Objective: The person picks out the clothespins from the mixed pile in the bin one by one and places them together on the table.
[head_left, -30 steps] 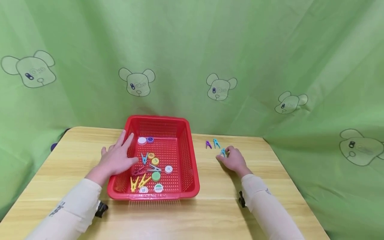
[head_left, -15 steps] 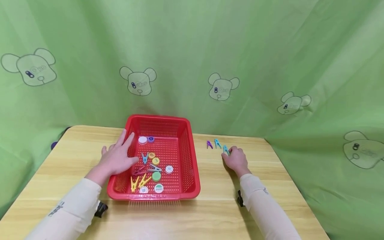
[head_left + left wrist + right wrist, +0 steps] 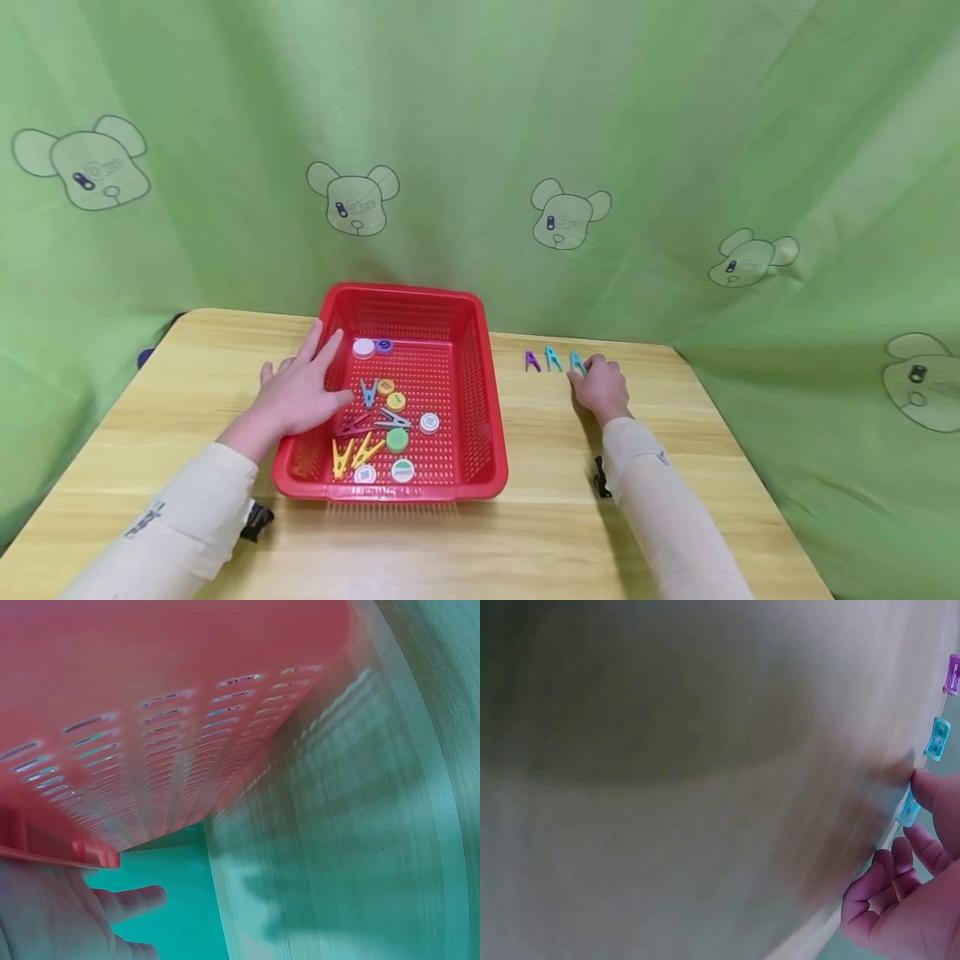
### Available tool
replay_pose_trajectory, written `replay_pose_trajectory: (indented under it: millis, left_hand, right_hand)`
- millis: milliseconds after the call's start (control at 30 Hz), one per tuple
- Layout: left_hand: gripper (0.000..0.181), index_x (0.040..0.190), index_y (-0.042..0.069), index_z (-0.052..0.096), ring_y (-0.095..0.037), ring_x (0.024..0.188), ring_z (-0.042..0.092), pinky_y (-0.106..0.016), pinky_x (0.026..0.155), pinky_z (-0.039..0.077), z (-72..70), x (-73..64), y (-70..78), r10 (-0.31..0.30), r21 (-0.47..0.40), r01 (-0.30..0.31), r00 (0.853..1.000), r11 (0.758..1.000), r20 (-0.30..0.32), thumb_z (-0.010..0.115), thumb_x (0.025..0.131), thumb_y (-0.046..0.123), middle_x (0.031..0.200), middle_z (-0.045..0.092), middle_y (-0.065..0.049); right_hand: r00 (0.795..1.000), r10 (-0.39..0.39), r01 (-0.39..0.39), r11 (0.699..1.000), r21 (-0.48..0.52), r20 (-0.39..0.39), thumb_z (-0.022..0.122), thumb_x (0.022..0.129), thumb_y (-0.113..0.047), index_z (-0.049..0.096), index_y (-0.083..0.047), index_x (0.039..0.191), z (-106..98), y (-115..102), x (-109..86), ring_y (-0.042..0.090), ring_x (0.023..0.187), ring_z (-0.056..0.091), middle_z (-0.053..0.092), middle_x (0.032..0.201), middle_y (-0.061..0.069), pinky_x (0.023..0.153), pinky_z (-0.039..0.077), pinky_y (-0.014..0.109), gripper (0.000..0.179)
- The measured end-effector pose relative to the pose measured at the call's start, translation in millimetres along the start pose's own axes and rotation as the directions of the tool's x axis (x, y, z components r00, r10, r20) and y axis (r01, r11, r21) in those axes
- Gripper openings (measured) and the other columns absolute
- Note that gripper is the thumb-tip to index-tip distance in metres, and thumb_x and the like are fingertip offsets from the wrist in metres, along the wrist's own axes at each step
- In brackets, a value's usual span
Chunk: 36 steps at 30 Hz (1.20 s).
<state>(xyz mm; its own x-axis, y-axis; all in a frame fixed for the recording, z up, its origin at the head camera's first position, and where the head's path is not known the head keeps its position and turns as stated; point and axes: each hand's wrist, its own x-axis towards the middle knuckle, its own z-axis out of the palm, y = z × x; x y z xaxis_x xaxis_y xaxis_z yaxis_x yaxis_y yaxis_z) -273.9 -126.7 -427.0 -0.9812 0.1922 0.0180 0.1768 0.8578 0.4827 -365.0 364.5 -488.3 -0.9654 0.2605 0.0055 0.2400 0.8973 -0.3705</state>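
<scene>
My left hand (image 3: 300, 396) rests on the left rim of a red plastic basket (image 3: 491, 417), its fingers spread. In the left wrist view, part of that hand (image 3: 52, 915) shows below the basket's slotted wall (image 3: 165, 660). At the table's right side, my right hand (image 3: 602, 387) pinches a light blue clothespin (image 3: 577, 361) between thumb and index finger. Those fingertips flank the clothespin (image 3: 908, 811) in the right wrist view, the other fingers curled. To its left lie another blue clothespin (image 3: 552, 359) and a purple clothespin (image 3: 532, 361), the three roughly in a row.
Inside the basket lie yellow clothespins (image 3: 366, 452), a grey one (image 3: 393, 419), a dark red one (image 3: 352, 426), a blue one (image 3: 369, 392) and several bottle caps (image 3: 397, 440). A green curtain (image 3: 480, 125) hangs behind the wooden table (image 3: 540, 533).
My right hand has moved its blue clothespin away and to the right, level with the other blue and purple ones. The left hand stays on the basket; the head view has shifted slightly.
</scene>
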Motion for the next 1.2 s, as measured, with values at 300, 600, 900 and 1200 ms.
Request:
replay_pose_trajectory:
  millis: [300,600,900,1200]
  left_hand:
    - [0.098,0.162,0.016,0.011,-0.063,0.130,0.032,-0.080,0.102,0.001,0.7,-0.4,0.6,-0.008,-0.008,0.008,1.000,1.000,0.002,0.067,0.088,0.046,0.166,-0.010,-0.012]
    - [0.095,0.162,0.014,0.014,-0.062,0.129,0.035,-0.081,0.102,0.002,0.4,-1.4,2.1,-0.007,0.001,0.007,1.000,1.000,-0.008,0.068,0.088,0.042,0.166,-0.007,-0.013]
    - [0.096,0.162,0.013,0.015,-0.063,0.128,0.036,-0.081,0.102,0.003,3.3,-1.6,2.2,-0.002,0.000,0.002,1.000,1.000,-0.003,0.067,0.087,0.043,0.166,-0.007,-0.014]
    - [0.096,0.162,0.014,0.012,-0.063,0.129,0.034,-0.081,0.102,0.001,0.1,0.1,1.5,-0.003,-0.020,0.003,1.000,1.000,0.000,0.068,0.088,0.041,0.166,-0.010,-0.012]
  right_hand:
    - [1.000,0.014,-0.015,1.000,0.020,0.006,0.060,0.099,-0.036,0.051,0.001,0.124,2.6,1.1,7.6,0.042,0.102,0.051,0.050,0.114,0.024,0.089,0.044,0.057,0.046]
    - [1.000,0.011,-0.011,1.000,0.016,0.005,0.061,0.098,-0.037,0.052,0.001,0.124,3.8,0.9,10.1,0.041,0.101,0.052,0.052,0.114,0.024,0.086,0.045,0.056,0.047]
    - [1.000,0.005,-0.005,0.998,0.060,0.005,0.068,0.094,-0.031,0.049,0.004,0.130,-4.6,-0.7,2.0,0.043,0.104,0.052,0.051,0.118,0.027,0.089,0.044,0.057,0.053]
    - [0.995,-0.082,0.090,0.978,0.186,-0.049,0.074,0.087,-0.017,0.047,0.004,0.139,-44.5,-30.0,-3.5,0.041,0.106,0.055,0.056,0.122,0.027,0.090,0.047,0.054,0.062]
